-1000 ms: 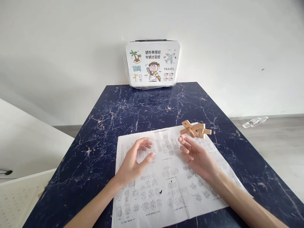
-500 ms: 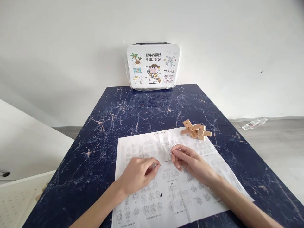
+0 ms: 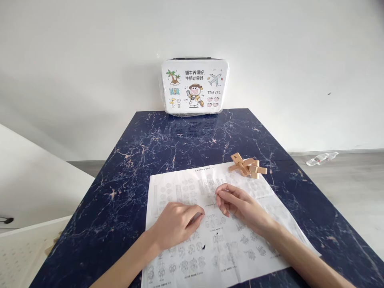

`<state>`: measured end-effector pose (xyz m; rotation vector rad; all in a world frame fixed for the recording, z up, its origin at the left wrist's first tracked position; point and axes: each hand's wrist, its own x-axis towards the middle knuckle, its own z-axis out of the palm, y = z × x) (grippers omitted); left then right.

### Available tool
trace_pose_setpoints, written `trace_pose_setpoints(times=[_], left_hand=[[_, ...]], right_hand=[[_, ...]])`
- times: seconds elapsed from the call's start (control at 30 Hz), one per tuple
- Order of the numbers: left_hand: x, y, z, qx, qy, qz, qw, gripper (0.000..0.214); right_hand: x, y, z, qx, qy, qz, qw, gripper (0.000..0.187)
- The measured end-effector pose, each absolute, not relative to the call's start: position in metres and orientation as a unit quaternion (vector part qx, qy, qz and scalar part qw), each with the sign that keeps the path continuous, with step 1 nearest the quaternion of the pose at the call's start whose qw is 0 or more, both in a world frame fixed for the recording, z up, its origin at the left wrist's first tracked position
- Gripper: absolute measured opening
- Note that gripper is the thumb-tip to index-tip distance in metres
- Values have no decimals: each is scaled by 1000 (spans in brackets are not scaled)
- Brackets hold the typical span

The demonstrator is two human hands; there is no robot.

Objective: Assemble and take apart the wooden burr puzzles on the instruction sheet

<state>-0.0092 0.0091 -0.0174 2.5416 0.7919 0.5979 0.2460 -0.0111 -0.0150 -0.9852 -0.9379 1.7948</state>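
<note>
Over a creased printed sheet of small diagrams (image 3: 210, 250), my left hand (image 3: 178, 224) rests palm down. Its thumb and index finger curl towards each other with a small gap between them, and nothing shows in it. To its right, my right hand (image 3: 238, 204) lies on its side with loosely curled fingers. Its thumb meets the index finger, and no object is visible in it. Just beyond the right hand, interlocked wooden puzzle pieces (image 3: 246, 165), one marked with a 2, sit at the sheet's far right corner. Neither hand touches them.
A white case with cartoon prints (image 3: 195, 86) stands at the back of the dark blue marbled table (image 3: 192, 138), against the wall. A white perforated bin (image 3: 22, 256) is at lower left. Clear plastic bottles (image 3: 322, 158) lie on the floor at right.
The view has tilted up slightly. My left hand has shifted a little to the right; the right hand and the wooden pieces look unchanged.
</note>
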Motion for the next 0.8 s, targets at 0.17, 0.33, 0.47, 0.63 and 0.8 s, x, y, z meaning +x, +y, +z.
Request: trace_pose_setpoints(times=[0.17,0.33,0.47,0.63,0.8], left_hand=[[-9,9,-17,912,283,213,206,18],[-9,9,-17,912,285,214,204,18],[-9,9,-17,912,283,215,206,18],[-8,10,-17,912,284,214,206,18],[-9,10,-18,911,284,212,211,18]], right_hand=[[246,-12,-15,-394,-374,720,433,33],[246,-12,-15,-394,-372,720,433,34],[246,-11,-15,-393,-372,720,434,35],[246,-11,-14,-395,-376,719,431,35],[245,-12,-13,-399,-374,718,431,35]])
